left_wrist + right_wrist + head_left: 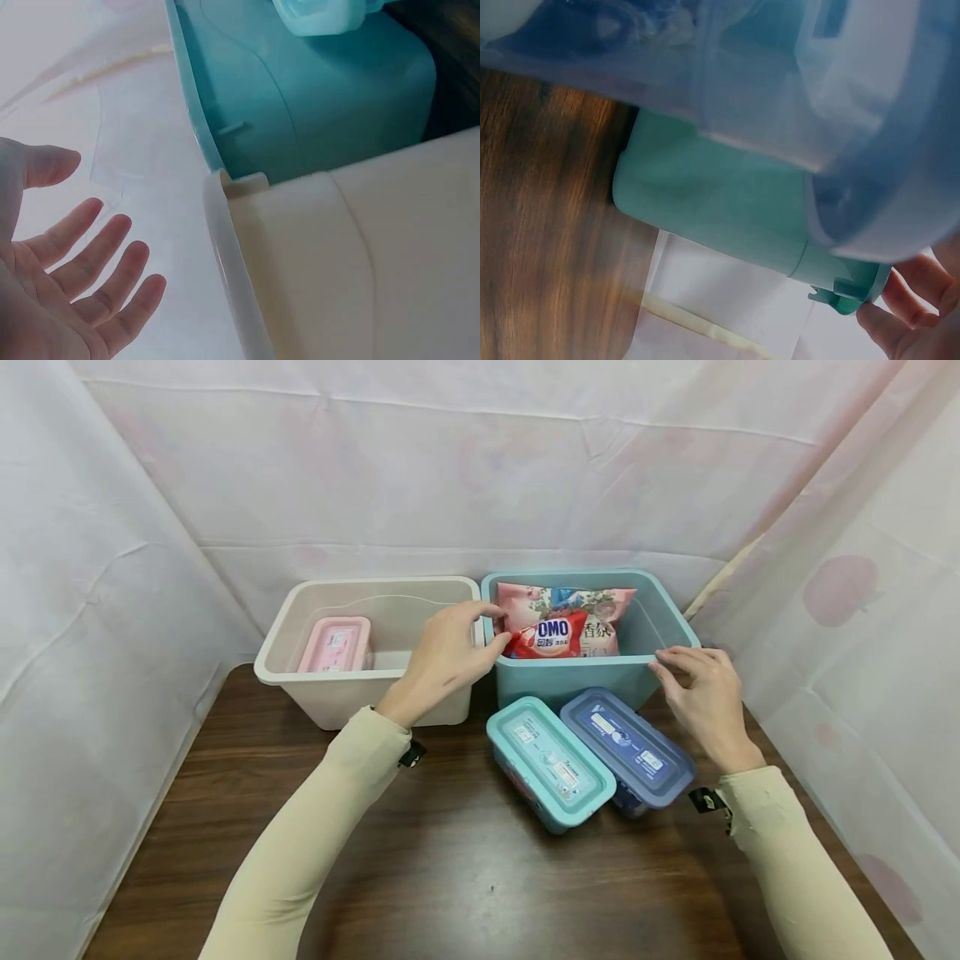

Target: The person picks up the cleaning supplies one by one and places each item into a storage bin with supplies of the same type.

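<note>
My left hand (456, 647) reaches over the beige bin (352, 675) to the blue bin's left front corner. Its thumb and forefinger are apart, near a red OMO bag (553, 635). In the left wrist view, my left hand (90, 277) is spread, with nothing between its fingers. My right hand (705, 702) holds the right front corner of the blue bin (573, 673), thumb below the rim and fingers over it. The right wrist view shows my right fingertips (885, 326) at that rim. Behind the OMO bag, a pink flowered bag (525, 602) leans in the bin.
A teal lidded box (551, 760) and a dark blue lidded box (628, 747) lie side by side on the brown wooden table (420, 868), before the blue bin. Inside the beige bin sits a pink lidded box (337, 643). Pale curtains (450, 468) surround the table's back and sides.
</note>
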A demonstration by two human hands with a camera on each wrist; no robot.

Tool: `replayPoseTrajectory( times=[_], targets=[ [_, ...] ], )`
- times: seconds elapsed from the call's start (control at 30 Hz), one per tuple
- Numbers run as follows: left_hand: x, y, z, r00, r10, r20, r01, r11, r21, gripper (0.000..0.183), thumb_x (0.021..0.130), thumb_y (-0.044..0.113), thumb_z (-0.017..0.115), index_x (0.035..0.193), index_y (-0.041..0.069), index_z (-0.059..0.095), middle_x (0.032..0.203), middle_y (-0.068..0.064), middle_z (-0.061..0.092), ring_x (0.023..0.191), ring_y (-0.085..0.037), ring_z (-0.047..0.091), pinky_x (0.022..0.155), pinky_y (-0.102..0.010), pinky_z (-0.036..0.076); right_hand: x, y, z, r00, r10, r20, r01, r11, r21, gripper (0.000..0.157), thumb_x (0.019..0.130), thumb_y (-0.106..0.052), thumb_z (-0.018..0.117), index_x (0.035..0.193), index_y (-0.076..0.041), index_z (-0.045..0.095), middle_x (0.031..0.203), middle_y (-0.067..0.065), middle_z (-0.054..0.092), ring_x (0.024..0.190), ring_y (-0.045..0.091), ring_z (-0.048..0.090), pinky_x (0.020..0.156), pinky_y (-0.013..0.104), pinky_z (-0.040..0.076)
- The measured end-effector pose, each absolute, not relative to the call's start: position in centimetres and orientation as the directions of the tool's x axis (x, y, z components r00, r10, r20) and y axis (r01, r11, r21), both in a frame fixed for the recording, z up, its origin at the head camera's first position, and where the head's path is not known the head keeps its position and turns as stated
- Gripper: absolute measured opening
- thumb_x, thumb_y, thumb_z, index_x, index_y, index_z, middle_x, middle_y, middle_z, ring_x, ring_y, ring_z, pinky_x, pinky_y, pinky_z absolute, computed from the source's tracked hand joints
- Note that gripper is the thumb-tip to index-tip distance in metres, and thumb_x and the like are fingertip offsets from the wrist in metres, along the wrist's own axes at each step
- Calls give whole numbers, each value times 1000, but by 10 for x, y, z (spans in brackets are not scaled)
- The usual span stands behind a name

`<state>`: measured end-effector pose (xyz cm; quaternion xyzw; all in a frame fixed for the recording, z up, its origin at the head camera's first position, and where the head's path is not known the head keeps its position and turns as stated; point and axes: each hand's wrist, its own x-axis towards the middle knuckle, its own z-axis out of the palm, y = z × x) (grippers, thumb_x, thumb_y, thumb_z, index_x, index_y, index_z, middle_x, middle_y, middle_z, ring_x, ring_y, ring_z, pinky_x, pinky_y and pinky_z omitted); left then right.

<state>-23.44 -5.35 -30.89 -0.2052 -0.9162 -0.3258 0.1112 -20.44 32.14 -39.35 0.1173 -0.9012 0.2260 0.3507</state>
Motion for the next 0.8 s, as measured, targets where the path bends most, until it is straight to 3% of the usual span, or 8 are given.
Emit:
replayPoseTrajectory(
  times=[0.8],
  targets=[
    [-214, -123, -345, -812, 189, 552, 476, 762, 439, 50, 90, 45, 78, 128, 12, 75, 131, -7, 76, 126, -32, 67, 108, -51, 53, -201, 319, -389, -740, -60, 670, -360, 877, -319, 27, 93, -10, 82, 117, 2, 80, 117, 23, 78, 113, 47, 63, 95, 61, 49]
  ],
)
